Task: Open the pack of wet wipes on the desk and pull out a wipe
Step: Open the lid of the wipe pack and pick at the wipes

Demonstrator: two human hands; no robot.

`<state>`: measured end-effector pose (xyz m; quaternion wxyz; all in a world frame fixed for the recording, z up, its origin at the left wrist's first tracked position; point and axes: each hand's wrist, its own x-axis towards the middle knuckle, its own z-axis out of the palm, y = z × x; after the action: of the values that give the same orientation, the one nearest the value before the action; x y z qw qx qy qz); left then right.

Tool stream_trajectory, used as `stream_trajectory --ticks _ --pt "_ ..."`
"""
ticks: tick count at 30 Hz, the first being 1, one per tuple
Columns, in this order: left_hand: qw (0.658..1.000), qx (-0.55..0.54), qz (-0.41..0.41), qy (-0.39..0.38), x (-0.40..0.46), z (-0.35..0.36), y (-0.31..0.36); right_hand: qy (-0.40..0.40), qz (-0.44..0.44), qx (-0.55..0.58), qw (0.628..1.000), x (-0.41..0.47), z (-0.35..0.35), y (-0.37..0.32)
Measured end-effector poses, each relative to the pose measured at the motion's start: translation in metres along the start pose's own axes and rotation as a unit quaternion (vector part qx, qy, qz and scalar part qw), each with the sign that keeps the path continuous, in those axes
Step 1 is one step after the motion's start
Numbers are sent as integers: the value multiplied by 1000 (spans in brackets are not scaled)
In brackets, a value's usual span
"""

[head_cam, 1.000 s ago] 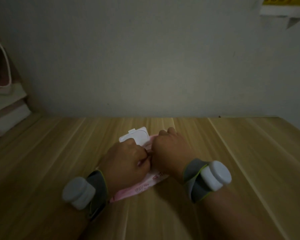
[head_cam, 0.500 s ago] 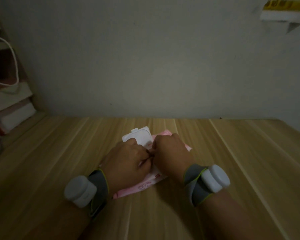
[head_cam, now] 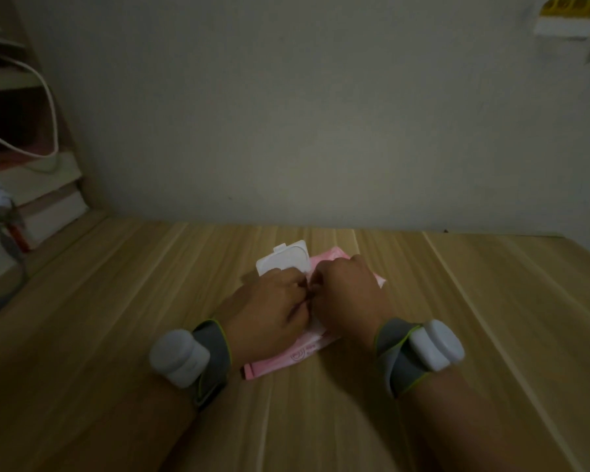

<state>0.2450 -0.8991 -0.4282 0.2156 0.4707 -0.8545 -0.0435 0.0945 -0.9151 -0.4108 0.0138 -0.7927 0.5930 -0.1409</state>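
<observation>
A pink pack of wet wipes (head_cam: 280, 361) lies flat on the wooden desk (head_cam: 116, 335). Its white plastic lid (head_cam: 283, 262) stands flipped up at the far end. My left hand (head_cam: 269, 315) and my right hand (head_cam: 346, 298) both rest on top of the pack, knuckles up, fingertips pinched together over the pack's opening. What the fingertips hold is hidden by the hands. A grey wrist strap with a white puck sits on each forearm.
A grey wall (head_cam: 321, 131) rises right behind the desk. Stacked books (head_cam: 45, 206) and a white cable (head_cam: 48, 107) fill a shelf nook at the left. A white and yellow object (head_cam: 573, 18) hangs on the wall at the top right.
Both hands stay pinched together over the pack's opening, hardly moving. The view has shifted slightly, showing more of the pack's far right corner.
</observation>
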Motion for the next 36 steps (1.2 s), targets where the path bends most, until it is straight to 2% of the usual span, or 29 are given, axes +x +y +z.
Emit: stream_trajectory --ticks 9,17,23,28,36 --pt "999 27 -14 -26 0 0 0 8 6 -52 999 0 1 1" --pt "999 0 -25 -23 0 -1 -2 -33 -22 -122 992 0 2 0" --pt "999 5 -19 -43 1 -1 -5 -9 -65 -156 986 -4 -5 -6" --pt "998 34 -14 -50 -1 -3 -4 0 -43 -137 990 -7 -8 -6" --pt "999 2 -23 -34 0 -1 -7 38 -6 -90 995 -12 -6 -11"
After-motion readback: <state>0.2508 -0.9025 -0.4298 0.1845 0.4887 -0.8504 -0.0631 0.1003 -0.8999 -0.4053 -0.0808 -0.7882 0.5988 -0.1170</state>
